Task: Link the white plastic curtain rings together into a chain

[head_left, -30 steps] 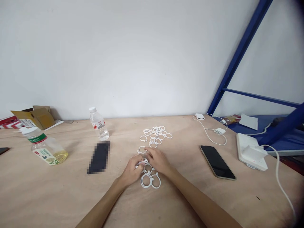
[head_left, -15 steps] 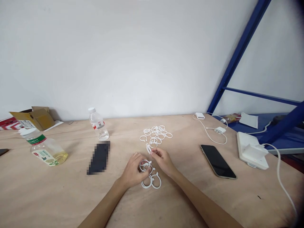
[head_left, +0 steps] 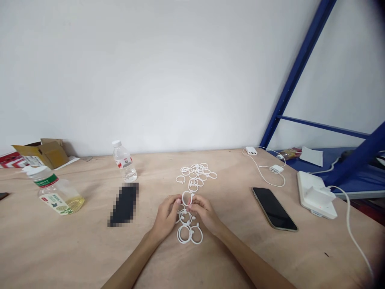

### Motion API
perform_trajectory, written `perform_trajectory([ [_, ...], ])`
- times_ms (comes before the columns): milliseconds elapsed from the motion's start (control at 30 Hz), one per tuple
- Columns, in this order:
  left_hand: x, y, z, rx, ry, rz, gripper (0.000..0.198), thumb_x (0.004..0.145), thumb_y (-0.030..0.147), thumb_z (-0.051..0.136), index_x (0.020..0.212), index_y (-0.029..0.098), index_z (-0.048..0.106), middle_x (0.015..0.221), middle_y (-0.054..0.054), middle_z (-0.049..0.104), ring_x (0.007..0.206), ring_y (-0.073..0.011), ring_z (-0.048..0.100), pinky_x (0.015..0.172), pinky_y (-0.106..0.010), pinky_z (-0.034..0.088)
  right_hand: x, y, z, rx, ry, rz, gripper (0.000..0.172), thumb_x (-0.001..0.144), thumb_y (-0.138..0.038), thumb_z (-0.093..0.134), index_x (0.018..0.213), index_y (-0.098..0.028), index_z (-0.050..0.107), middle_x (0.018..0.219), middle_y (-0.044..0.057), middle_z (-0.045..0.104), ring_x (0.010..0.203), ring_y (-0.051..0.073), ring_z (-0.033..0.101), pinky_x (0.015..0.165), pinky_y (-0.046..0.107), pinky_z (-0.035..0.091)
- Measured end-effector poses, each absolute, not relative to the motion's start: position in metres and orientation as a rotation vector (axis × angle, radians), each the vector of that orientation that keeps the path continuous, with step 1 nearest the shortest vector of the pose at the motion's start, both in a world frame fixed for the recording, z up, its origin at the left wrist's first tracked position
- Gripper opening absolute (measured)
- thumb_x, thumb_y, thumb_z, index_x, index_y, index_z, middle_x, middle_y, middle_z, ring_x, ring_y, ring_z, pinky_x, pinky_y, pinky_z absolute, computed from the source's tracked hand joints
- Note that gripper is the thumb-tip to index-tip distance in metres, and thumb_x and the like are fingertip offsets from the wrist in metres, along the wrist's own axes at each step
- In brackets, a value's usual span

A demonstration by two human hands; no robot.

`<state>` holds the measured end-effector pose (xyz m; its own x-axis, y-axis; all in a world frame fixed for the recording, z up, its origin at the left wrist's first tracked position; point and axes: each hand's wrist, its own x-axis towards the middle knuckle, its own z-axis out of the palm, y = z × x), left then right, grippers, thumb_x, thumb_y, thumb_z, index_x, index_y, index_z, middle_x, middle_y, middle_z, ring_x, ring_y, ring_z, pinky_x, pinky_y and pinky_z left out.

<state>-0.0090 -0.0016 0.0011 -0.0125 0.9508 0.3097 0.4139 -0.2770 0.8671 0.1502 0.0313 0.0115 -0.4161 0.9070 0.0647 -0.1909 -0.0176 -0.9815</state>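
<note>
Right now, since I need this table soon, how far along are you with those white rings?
Done: a short chain of rings, apparently linked, lies on the table between the wrists. In hand: the left hand and right hand pinch a single ring upright at the chain's far end. Left: the loose pile farther back, which holds clearly more rings than the chain.

White rings (head_left: 197, 173) are heaped at the middle of the plywood table (head_left: 75, 249); a water bottle (head_left: 124, 161) and an oil bottle (head_left: 55, 194) are set toward its left edge, a phone (head_left: 274, 209) toward its right.
</note>
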Motion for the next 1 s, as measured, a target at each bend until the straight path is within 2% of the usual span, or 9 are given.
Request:
perform_trajectory([
  [133, -0.006, 0.002, 0.000, 1.472, 1.344, 1.334, 0.038, 0.088, 0.046, 0.047, 0.100, 0.015, 0.066, 0.088, -0.006, 0.069, 0.081, -0.0187, 0.060, 0.076, -0.029, 0.047, 0.150, 0.029, 0.011, -0.782, -1.351, 1.665, 0.009, 0.067, -0.026, 0.060, 0.071, -0.018, 0.058, 0.064, -0.002, 0.061, 0.060, 0.013, 0.053, 0.059, 0.025, 0.038],
  [267, -0.007, 0.004, 0.001, 1.348, 1.254, 1.346, 0.037, 0.083, 0.049, 0.055, 0.084, 0.014, 0.063, 0.069, -0.001, 0.060, 0.064, -0.0136, 0.053, 0.063, -0.024, 0.043, 0.149, 0.029, 0.007, -0.808, -1.337, 1.688, 0.010, 0.066, -0.025, 0.061, 0.074, -0.018, 0.060, 0.066, -0.001, 0.062, 0.061, 0.013, 0.053, 0.058, 0.024, 0.038],
  [400, -0.011, 0.003, 0.005, 1.301, 1.156, 1.316, 0.034, 0.081, 0.049, 0.058, 0.081, 0.015, 0.060, 0.067, 0.001, 0.056, 0.064, -0.0120, 0.049, 0.062, -0.022, 0.039, 0.148, 0.034, 0.005, -0.888, -1.297, 1.636, 0.021, 0.066, -0.027, 0.063, 0.084, -0.017, 0.066, 0.068, 0.000, 0.064, 0.060, 0.012, 0.052, 0.054, 0.023, 0.036],
  [633, -0.010, 0.000, 0.012, 1.246, 1.033, 1.225, 0.032, 0.078, 0.046, 0.062, 0.076, 0.015, 0.057, 0.069, 0.000, 0.056, 0.067, -0.0125, 0.048, 0.065, -0.024, 0.037, 0.148, 0.038, 0.002, -0.885, -1.244, 1.615, 0.020, 0.068, -0.032, 0.066, 0.079, -0.017, 0.072, 0.063, 0.000, 0.063, 0.054, 0.010, 0.050, 0.050, 0.022, 0.036],
  [767, -0.012, 0.000, 0.012, 1.283, 1.021, 1.182, 0.029, 0.080, 0.044, 0.061, 0.079, 0.015, 0.056, 0.072, 0.001, 0.053, 0.068, -0.0119, 0.046, 0.065, -0.023, 0.035, 0.146, 0.033, 0.003, -0.824, -1.266, 1.618, 0.020, 0.068, -0.033, 0.070, 0.082, -0.018, 0.073, 0.069, 0.001, 0.068, 0.059, 0.012, 0.057, 0.057, 0.023, 0.042],
  [867, -0.014, 0.000, 0.012, 1.285, 1.011, 1.155, 0.027, 0.082, 0.042, 0.059, 0.089, 0.017, 0.054, 0.075, 0.001, 0.055, 0.069, -0.0123, 0.048, 0.067, -0.024, 0.037, 0.144, 0.031, 0.003, -0.793, -1.321, 1.580, 0.022, 0.071, -0.037, 0.070, 0.083, -0.018, 0.073, 0.073, 0.003, 0.070, 0.065, 0.016, 0.062, 0.061, 0.027, 0.046],
  [1000, -0.014, 0.000, 0.016, 1.326, 1.062, 1.081, 0.034, 0.082, 0.044, 0.056, 0.101, 0.016, 0.055, 0.074, -0.001, 0.058, 0.068, -0.0144, 0.050, 0.067, -0.027, 0.038, 0.144, 0.031, 0.001, -0.833, -1.404, 1.413, 0.025, 0.074, -0.039, 0.067, 0.083, -0.017, 0.074, 0.074, 0.005, 0.071, 0.067, 0.019, 0.064, 0.062, 0.029, 0.049],
])
